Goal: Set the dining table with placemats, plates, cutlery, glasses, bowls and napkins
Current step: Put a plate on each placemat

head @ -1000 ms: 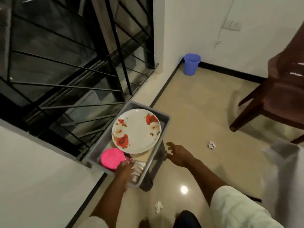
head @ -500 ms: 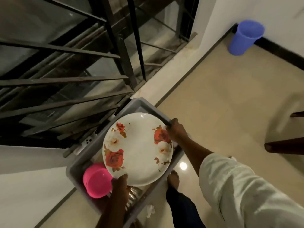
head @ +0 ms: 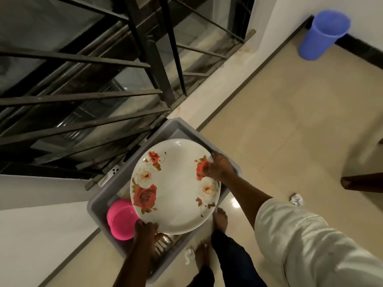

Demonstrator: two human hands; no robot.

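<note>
The floral dinner plate (head: 175, 186) sits over the grey plastic tub (head: 99, 201), pinched at opposite rims: the left hand (head: 145, 226) on its near edge, the right hand (head: 220, 167) on its far right edge. It looks rigid, glossy and probably slippery and breakable, so rim grips with thumbs on top suit it. A pink bowl (head: 121, 221) lies just left of the left hand.

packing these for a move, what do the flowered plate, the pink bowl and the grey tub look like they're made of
Flowered plate: glossy white with printed roses; sheen suits glazed ceramic or melamine, cannot tell which.
Pink bowl: probably plastic; uniform bright colour, soft dull sheen.
Grey tub: likely moulded plastic; matte, rounded rim and corners.
</note>
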